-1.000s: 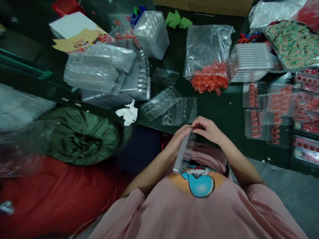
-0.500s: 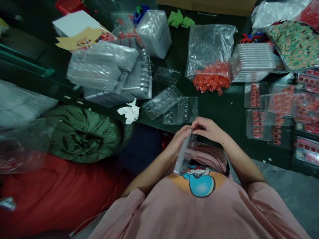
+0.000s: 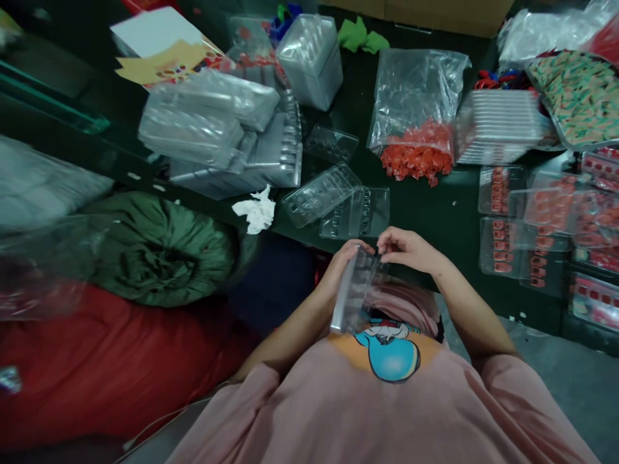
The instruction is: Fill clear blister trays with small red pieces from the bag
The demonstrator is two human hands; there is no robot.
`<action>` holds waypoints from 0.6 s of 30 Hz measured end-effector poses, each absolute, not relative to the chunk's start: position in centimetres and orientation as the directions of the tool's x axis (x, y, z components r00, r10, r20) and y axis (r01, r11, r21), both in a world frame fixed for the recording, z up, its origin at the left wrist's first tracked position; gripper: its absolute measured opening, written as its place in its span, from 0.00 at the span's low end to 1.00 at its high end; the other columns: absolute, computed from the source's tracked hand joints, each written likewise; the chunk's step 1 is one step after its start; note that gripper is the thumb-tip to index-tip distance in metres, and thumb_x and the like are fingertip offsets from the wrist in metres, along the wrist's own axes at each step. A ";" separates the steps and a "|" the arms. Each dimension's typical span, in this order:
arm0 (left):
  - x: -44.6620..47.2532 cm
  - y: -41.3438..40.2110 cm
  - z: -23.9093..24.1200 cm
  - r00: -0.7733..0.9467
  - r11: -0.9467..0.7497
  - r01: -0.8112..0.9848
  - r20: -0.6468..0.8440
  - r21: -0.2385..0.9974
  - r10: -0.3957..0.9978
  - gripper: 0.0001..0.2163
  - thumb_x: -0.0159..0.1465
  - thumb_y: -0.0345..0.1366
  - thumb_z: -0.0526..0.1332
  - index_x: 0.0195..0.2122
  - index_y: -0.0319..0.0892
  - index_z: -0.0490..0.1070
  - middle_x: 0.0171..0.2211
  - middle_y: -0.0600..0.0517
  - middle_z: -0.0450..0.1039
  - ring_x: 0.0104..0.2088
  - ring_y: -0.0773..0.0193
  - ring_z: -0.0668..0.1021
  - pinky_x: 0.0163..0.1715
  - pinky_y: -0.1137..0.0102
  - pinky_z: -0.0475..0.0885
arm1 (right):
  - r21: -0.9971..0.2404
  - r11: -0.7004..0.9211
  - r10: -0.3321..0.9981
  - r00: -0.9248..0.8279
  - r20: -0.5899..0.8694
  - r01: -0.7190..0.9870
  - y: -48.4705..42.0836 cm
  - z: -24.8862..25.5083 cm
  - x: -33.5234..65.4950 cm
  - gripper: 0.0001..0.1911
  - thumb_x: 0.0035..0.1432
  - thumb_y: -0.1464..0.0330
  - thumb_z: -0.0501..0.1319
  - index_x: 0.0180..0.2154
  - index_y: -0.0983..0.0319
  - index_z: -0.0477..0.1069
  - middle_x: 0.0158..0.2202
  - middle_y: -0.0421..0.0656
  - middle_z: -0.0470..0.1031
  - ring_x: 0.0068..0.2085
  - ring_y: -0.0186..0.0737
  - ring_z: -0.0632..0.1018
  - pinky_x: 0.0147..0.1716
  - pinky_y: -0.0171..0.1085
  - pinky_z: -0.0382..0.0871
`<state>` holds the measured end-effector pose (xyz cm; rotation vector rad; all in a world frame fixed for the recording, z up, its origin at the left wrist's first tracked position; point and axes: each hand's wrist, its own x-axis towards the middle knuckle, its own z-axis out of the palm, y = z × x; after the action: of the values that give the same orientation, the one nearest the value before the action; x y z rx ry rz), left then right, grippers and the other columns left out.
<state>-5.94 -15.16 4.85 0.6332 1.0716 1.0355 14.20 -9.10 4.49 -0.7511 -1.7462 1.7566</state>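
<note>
Close to my body, at the table's front edge, my left hand (image 3: 342,265) is wrapped around the far end of what looks like a small stack of clear plastic blister trays (image 3: 349,296). The stack is tilted, its near end almost against the printed shirt. My right hand (image 3: 406,250) has its thumb and fingers pinched at the upper right edge of the trays, where they seem to part slightly. Just beyond the hands lie loose clear blister trays (image 3: 322,193), overlapping on the dark table (image 3: 425,216).
A clear bag (image 3: 418,84) spills small red plastic pieces (image 3: 416,158). Stacked blister packs (image 3: 193,132) stand at left, near crumpled white tissue (image 3: 256,209). Trays holding red pieces (image 3: 503,245) lie at right, below a heaped tray of greenish pieces (image 3: 580,96). A green bundle (image 3: 159,251) sits lower left.
The held trays have turned so more of their broad face shows. My right hand has moved slightly right, away from my left. The whole view has shifted a little.
</note>
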 end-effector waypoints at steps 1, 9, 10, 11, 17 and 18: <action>-6.4 -15.1 4.6 0.078 0.397 -0.421 -0.404 0.815 0.911 0.13 0.57 0.46 0.62 0.35 0.40 0.74 0.37 0.49 0.77 0.40 0.59 0.77 0.43 0.67 0.70 | -1.000 -0.015 0.719 -0.695 -0.008 -0.004 -8.8 4.7 14.3 0.13 0.54 0.63 0.68 0.38 0.62 0.71 0.32 0.39 0.72 0.31 0.32 0.72 0.32 0.33 0.66; -12.2 -15.6 4.4 -0.192 0.230 -0.780 -0.573 0.582 0.796 0.09 0.56 0.43 0.62 0.30 0.43 0.71 0.30 0.52 0.76 0.36 0.62 0.79 0.42 0.66 0.76 | -0.908 0.412 0.805 -0.498 0.322 0.077 -2.4 8.7 13.5 0.07 0.58 0.64 0.65 0.35 0.59 0.70 0.34 0.40 0.71 0.35 0.36 0.71 0.37 0.37 0.67; -12.6 -16.0 4.4 -0.201 0.226 -0.783 -0.581 0.579 0.789 0.09 0.56 0.43 0.62 0.30 0.43 0.71 0.30 0.52 0.76 0.36 0.62 0.80 0.42 0.66 0.76 | -0.862 0.493 0.777 -0.505 0.375 0.119 -1.6 8.8 12.7 0.05 0.59 0.66 0.63 0.35 0.59 0.70 0.35 0.41 0.71 0.37 0.37 0.72 0.39 0.38 0.67; -12.9 -16.3 4.3 -0.206 0.227 -0.785 -0.589 0.576 0.781 0.09 0.56 0.43 0.62 0.30 0.43 0.71 0.30 0.52 0.76 0.37 0.61 0.80 0.43 0.65 0.76 | -0.807 0.571 0.735 -0.532 0.420 0.151 -0.7 8.7 11.8 0.03 0.60 0.67 0.61 0.34 0.59 0.69 0.36 0.42 0.71 0.39 0.38 0.72 0.40 0.39 0.67; -12.4 -17.5 3.8 -0.178 0.237 -0.820 -0.626 0.521 0.759 0.10 0.54 0.43 0.63 0.32 0.41 0.73 0.31 0.51 0.77 0.37 0.60 0.80 0.43 0.64 0.76 | -0.539 0.819 0.473 -0.762 0.441 0.196 3.9 5.3 7.0 0.08 0.62 0.76 0.51 0.33 0.61 0.66 0.42 0.47 0.71 0.43 0.38 0.72 0.43 0.37 0.67; -12.2 -17.5 3.9 -0.170 0.241 -0.820 -0.622 0.520 0.764 0.10 0.53 0.42 0.63 0.32 0.41 0.74 0.31 0.51 0.77 0.37 0.59 0.80 0.44 0.64 0.76 | -0.522 0.828 0.459 -0.784 0.418 0.206 4.6 4.7 6.5 0.09 0.62 0.76 0.51 0.33 0.61 0.66 0.42 0.47 0.71 0.44 0.38 0.73 0.43 0.37 0.67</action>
<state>-12.16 -17.51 3.88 -0.0699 1.0348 1.4019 6.51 4.59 4.69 -0.4881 -2.4627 0.6203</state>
